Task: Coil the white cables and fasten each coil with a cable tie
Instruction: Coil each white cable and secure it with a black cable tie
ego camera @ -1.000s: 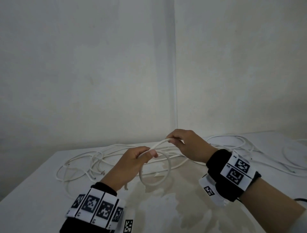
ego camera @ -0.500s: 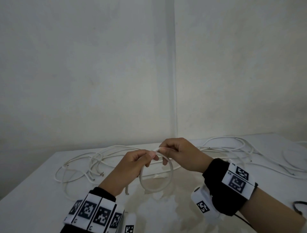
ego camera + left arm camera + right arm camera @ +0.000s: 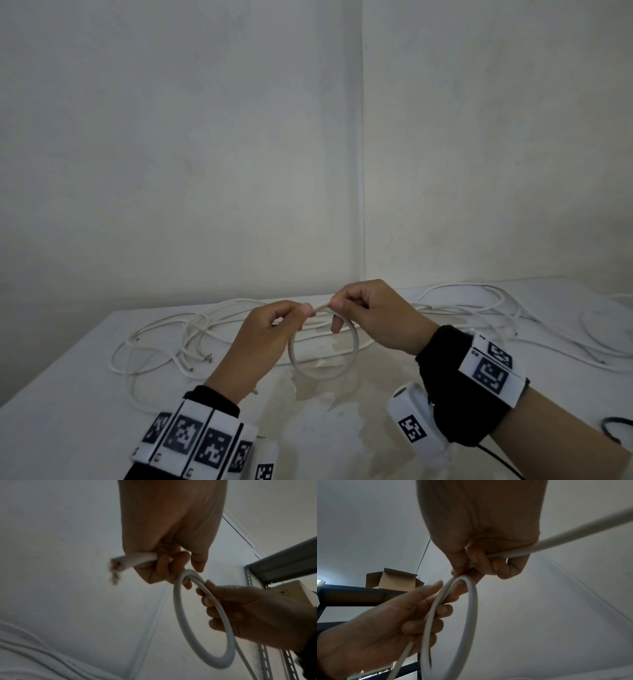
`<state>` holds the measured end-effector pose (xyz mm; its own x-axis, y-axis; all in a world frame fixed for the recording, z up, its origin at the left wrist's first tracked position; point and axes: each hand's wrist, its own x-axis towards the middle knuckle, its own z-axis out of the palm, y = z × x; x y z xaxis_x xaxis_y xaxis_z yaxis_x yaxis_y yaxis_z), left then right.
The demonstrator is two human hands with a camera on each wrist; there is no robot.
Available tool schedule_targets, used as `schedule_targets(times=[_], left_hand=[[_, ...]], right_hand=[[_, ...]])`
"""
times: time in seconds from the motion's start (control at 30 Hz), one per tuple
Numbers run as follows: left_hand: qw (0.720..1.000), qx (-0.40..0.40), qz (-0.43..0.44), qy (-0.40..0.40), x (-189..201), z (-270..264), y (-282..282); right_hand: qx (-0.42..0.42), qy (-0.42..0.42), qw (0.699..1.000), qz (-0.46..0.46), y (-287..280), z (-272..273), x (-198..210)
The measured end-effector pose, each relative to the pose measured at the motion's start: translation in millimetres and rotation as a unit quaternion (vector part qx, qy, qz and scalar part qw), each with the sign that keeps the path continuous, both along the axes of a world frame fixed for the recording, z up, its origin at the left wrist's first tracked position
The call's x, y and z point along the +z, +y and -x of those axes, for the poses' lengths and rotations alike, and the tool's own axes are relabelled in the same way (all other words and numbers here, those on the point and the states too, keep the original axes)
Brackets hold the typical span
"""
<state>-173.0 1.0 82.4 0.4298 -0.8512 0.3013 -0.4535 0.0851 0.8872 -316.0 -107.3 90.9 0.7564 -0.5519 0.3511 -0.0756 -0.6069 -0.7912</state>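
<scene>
Bare white walls (image 3: 205, 137) meet; dark shelving (image 3: 359, 593), perhaps metal.

Hidden, cropped and blurred parts around the held cable loop

In the head view the left hand (image 3: 263, 337) and right hand (image 3: 373, 317) cover the top of the cable loop (image 3: 322, 371), so how its turns cross there cannot be told; both forearms are cut by the near edge, and the loose cables (image 3: 164, 346) on the table (image 3: 68, 428) run out at the right edge. The left wrist view blurs the stripped cable end (image 3: 114, 569), its wires unreadable, and the right wrist view crops the loop at the bottom edge, with the cardboard box (image 3: 392, 580) on the shelf (image 3: 351, 592) too dim to read.
</scene>
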Motion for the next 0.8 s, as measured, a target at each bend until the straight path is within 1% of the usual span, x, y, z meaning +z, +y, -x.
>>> schedule_targets(times=[0.07, 0.17, 0.27, 0.37, 0.43, 0.53, 0.57, 0.63, 0.7, 0.73, 0.8], left_hand=[[1.0, -0.002, -0.021, 0.015, -0.3, -7.3, 3.5], [0.998, -0.013, -0.052, 0.018, 0.3, -10.4, 8.2], [0.994, -0.028, -0.072, 0.073, 5.2, -10.2, 13.4], [0.99, -0.059, -0.055, 0.12, 8.1, -14.8, 21.0], [0.984, -0.082, -0.036, 0.156, 5.6, -13.7, 22.9], [0.978, -0.071, -0.007, 0.198, -2.3, -8.3, 19.4], [0.978, -0.064, 0.004, 0.197, -4.4, -6.1, 17.7], [0.985, -0.05, 0.02, 0.164, -8.2, -2.8, 14.6], [0.99, -0.043, 0.016, 0.136, -11.5, -1.6, 12.2], [0.99, -0.041, 0.012, 0.133, -13.2, -1.3, 11.1], [0.987, -0.044, 0.014, 0.155, -15.6, 0.0, 9.1]], right_hand=[[-0.011, -0.005, 1.0, -0.008, -0.4, 3.0, 1.5], [-0.032, 0.007, 0.999, 0.008, 0.6, 4.5, 1.7], [-0.07, 0.001, 0.998, 0.006, -2.4, 0.8, -3.3], [-0.105, -0.026, 0.994, 0.0, -8.1, -0.3, -6.3], [-0.113, -0.035, 0.993, 0.005, -8.6, -0.4, -6.1], [-0.116, -0.051, 0.992, -0.001, -6.0, -3.2, -8.3], [-0.116, -0.056, 0.992, -0.003, -4.5, -4.4, -9.5], [-0.111, -0.064, 0.992, -0.011, -1.3, -5.2, -11.3], [-0.099, -0.071, 0.992, -0.027, 1.4, -3.9, -11.3], [-0.092, -0.074, 0.992, -0.037, 2.3, -2.6, -10.7], [-0.079, -0.08, 0.992, -0.057, 3.4, 0.1, -9.6]])
